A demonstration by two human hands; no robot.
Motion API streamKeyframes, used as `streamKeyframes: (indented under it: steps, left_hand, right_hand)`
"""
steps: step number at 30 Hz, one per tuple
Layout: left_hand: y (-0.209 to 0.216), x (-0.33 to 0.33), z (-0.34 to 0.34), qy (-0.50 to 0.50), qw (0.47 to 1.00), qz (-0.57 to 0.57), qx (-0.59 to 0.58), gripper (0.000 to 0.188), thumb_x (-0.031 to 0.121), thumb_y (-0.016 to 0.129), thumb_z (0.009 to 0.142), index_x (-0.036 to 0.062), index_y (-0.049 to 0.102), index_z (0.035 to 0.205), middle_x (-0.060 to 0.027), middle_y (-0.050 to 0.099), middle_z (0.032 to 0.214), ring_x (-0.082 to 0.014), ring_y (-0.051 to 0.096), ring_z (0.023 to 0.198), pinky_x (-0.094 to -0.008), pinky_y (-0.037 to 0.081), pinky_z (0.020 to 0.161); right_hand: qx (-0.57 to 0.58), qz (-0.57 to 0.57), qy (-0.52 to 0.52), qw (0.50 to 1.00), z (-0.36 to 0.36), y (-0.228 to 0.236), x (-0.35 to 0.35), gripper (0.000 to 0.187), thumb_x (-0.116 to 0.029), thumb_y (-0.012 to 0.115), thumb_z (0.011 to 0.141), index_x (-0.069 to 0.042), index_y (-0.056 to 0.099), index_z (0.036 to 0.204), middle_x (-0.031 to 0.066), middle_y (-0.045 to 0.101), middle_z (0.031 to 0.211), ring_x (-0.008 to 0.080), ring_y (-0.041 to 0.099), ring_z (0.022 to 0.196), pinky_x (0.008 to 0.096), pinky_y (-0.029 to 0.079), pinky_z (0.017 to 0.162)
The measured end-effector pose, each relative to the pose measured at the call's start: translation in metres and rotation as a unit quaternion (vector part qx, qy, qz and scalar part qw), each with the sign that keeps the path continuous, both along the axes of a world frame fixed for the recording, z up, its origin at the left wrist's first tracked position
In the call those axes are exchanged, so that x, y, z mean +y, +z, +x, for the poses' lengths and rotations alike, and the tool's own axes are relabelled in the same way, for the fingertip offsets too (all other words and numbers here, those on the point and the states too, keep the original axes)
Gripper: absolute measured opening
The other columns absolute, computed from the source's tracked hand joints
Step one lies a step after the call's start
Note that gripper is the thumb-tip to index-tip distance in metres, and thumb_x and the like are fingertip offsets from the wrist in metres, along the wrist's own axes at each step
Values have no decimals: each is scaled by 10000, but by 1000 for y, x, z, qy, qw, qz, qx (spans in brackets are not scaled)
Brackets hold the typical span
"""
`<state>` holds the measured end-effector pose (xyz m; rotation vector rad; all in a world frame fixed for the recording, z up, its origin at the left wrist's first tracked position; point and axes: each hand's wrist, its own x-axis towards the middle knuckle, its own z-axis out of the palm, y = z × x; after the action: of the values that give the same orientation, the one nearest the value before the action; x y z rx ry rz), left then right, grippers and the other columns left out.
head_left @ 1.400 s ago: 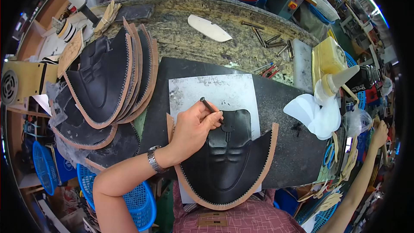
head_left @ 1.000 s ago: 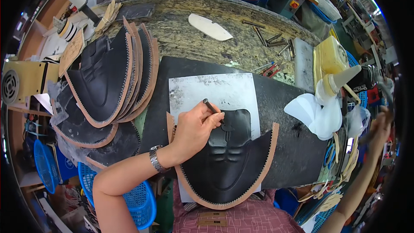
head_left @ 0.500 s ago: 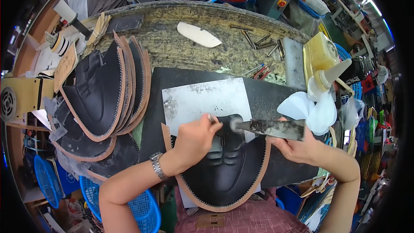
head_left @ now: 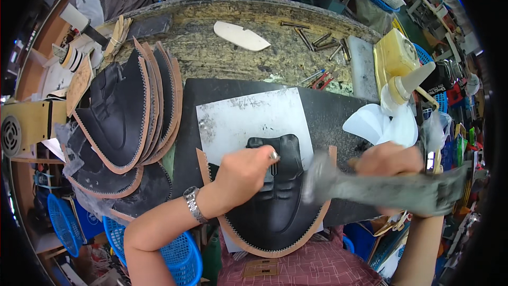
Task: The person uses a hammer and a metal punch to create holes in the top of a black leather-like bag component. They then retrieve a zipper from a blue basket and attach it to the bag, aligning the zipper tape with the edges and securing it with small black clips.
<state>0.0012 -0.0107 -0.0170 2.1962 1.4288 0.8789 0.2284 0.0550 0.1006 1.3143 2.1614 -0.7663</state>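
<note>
A black leather shoe upper [head_left: 267, 222] with a zigzag-cut, tan-edged border lies in front of me. Its tongue end rests over a smudged white sheet [head_left: 251, 114] on a black mat [head_left: 328, 114]. My left hand [head_left: 241, 172], closed, grips a slim metal punch [head_left: 273, 155] upright over the tongue area; the punch's lower end is hidden behind my fingers. To the right, my right hand [head_left: 389, 159] is wrapped round the handle of a hammer [head_left: 381, 189], raised off the upper and smeared by motion.
Stacked black uppers [head_left: 119, 111] lie at the left. Several metal punches [head_left: 325, 42] and a cream template [head_left: 242, 36] sit on the worn bench. A yellowish container [head_left: 397, 55], a cone-tipped bottle [head_left: 405, 87] and white plastic pieces [head_left: 383, 124] stand right. A blue basket [head_left: 180, 259] is below left.
The hammer has moved up and right, away from the punch. My left hand has shifted slightly to the right and down, and the punch now points more upright.
</note>
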Motion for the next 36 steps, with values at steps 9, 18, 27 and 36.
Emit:
streamKeyframes:
  steps: [9,18,27,36]
  left_hand:
    - [24,20,13,105,893,-255,-355,144,103,502,936,-31,530,889,-102,657,785,-138,642,705,-254,530,639]
    - [7,14,15,32,995,48,-87,132,123,628,831,34,531,826,-115,562,605,-263,585,540,-337,446,470]
    - [19,20,14,80,926,-204,-306,138,111,500,935,-24,506,906,-113,663,766,-135,651,696,-251,529,619]
    - [10,11,12,-3,996,52,-79,112,98,613,816,33,541,871,-64,556,624,-214,579,548,-305,458,481]
  right_hand:
    - [326,139,100,930,42,-54,-23,211,-224,579,865,-83,648,1006,159,600,692,318,569,518,381,469,468]
    - [321,45,-102,941,40,22,-18,98,-155,634,769,-57,643,769,83,630,731,205,603,613,326,475,566]
    - [315,133,37,939,44,-47,-28,213,-209,577,858,-37,684,923,151,621,710,317,583,559,381,463,498]
    - [511,-13,51,858,58,-11,-14,200,-206,557,881,-62,611,1010,115,607,916,273,585,914,373,445,801]
